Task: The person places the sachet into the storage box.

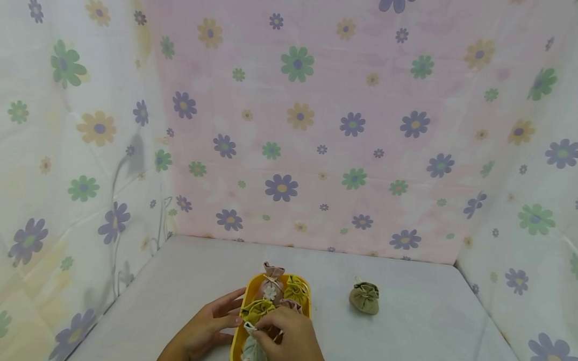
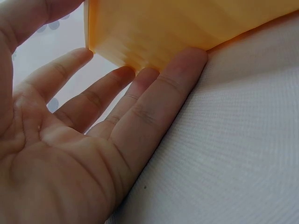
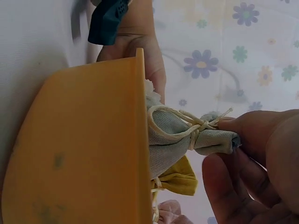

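A yellow plastic bin (image 1: 236,348) stands on the table with several small drawstring pouches in it. My right hand (image 1: 293,338) pinches the gathered neck of a pale grey-blue pouch (image 1: 254,354) at the bin's near end. In the right wrist view, that pouch (image 3: 168,135) shows a cream cord tied round its neck, its body partly hidden behind the bin wall. My left hand (image 1: 206,323) is at the bin's left side, fingers extended. Its fingertips (image 2: 187,58) touch the bin's lower wall in the left wrist view.
Also in the bin are a dusty pink pouch (image 1: 271,288) with a white flower and mustard pouches (image 1: 296,290). An olive-green pouch (image 1: 365,299) sits on the white table (image 1: 408,336) to the right. Flower-printed cloth (image 1: 318,165) encloses the back and sides.
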Action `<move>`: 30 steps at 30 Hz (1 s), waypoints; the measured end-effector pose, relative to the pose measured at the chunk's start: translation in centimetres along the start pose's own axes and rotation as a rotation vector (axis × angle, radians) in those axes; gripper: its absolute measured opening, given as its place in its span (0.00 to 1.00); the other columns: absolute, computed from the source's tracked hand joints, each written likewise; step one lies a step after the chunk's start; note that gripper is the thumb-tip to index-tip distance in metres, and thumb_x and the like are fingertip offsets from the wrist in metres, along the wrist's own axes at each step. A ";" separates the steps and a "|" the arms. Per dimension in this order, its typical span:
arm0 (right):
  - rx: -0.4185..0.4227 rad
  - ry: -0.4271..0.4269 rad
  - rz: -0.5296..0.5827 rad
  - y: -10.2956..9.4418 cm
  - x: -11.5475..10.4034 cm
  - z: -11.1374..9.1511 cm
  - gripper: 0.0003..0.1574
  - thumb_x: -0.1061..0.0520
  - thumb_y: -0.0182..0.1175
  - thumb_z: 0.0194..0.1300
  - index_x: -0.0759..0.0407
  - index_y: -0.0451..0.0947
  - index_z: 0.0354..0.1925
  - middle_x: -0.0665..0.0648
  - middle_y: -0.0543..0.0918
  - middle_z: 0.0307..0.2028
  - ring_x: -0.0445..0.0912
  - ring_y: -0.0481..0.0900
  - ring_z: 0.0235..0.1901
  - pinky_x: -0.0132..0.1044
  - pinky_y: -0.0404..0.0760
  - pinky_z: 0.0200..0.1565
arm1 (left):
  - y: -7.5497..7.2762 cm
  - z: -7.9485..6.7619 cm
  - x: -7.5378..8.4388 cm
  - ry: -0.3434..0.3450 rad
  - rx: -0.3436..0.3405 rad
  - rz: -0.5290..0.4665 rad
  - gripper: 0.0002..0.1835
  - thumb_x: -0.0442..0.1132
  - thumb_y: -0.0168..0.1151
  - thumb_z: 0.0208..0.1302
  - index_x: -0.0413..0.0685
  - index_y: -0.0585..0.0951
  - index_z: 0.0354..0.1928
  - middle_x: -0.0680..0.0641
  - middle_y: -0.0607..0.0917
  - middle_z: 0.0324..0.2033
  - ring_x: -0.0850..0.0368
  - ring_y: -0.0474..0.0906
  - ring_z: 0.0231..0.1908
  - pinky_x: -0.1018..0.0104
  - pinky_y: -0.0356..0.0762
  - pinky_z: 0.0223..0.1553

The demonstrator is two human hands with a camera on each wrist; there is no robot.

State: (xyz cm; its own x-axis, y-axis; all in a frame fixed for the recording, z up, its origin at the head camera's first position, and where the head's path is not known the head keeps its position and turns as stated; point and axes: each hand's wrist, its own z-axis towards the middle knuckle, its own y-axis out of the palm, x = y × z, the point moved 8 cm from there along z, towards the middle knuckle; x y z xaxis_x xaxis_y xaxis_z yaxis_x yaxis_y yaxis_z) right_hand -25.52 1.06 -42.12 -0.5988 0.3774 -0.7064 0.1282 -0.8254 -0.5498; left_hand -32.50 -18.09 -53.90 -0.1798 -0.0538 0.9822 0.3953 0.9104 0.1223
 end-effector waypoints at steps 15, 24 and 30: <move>0.037 -0.066 0.044 -1.6 0.0 0.1 0.01 0.54 0.68 0.70 0.48 0.87 0.39 0.40 0.83 0.33 0.30 0.80 0.31 0.28 0.84 0.31 | -0.2 0.1 -0.3 -0.001 0.002 0.003 0.40 0.43 0.64 0.73 0.55 0.58 0.82 0.31 0.59 0.78 0.41 0.70 0.71 0.42 0.84 0.56; 0.140 -0.018 -0.060 -4.9 1.2 0.5 0.11 0.57 0.70 0.68 0.37 0.85 0.40 0.38 0.83 0.34 0.32 0.80 0.30 0.30 0.84 0.30 | -0.3 0.3 -0.4 -0.017 0.017 0.012 0.41 0.44 0.65 0.72 0.55 0.58 0.82 0.31 0.59 0.78 0.39 0.71 0.71 0.43 0.84 0.55; 0.224 0.029 -0.128 -7.2 1.8 0.5 0.10 0.58 0.72 0.65 0.40 0.85 0.38 0.36 0.83 0.34 0.32 0.80 0.30 0.31 0.85 0.30 | -0.4 0.2 -0.4 -0.020 0.021 0.015 0.42 0.45 0.66 0.72 0.55 0.58 0.82 0.31 0.59 0.78 0.38 0.70 0.71 0.43 0.84 0.55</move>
State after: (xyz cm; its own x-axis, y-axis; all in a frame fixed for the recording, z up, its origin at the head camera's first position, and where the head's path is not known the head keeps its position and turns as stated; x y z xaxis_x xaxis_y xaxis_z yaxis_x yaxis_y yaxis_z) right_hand -27.97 7.44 -39.24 -0.5759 0.4940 -0.6515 -0.1277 -0.8414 -0.5251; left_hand -32.72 -18.33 -54.35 -0.1923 -0.0323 0.9808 0.3794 0.9193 0.1047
